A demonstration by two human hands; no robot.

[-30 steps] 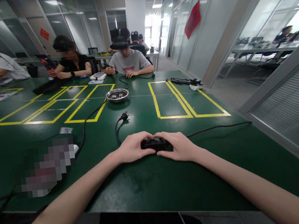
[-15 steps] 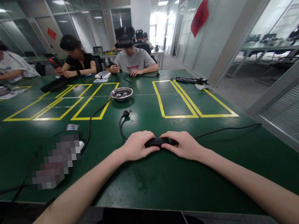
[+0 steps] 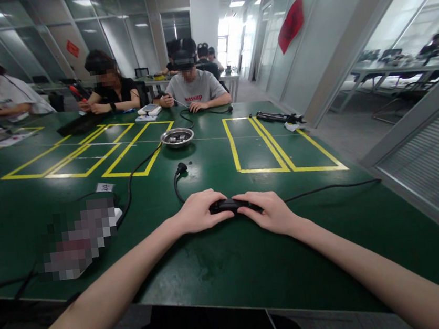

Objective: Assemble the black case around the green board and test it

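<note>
In the head view, a slim black power adapter (image 3: 229, 205) lies low over the table's near half, between both my hands. Its left end is in the grip of my left hand (image 3: 198, 212), thumb on the near side and fingers on the far side. My right hand (image 3: 269, 212) holds the other end the same way. A black cord with a power plug (image 3: 181, 169) curves out beyond my left hand. Past my right hand, a thin black cable (image 3: 333, 189) runs to the right. My palms hide the adapter's ends.
The green table (image 3: 216, 270) carries yellow tape rectangles. A metal bowl (image 3: 177, 137) with small metal pieces stands ahead. A pixelated object (image 3: 81, 241) lies left, among black cords. A black folded tripod-like item (image 3: 279, 117) is at the far right. Several people sit across the table.
The whole view has shifted very slightly. Both hands keep their hold on the power adapter, with only a tiny movement of the fingers.
</note>
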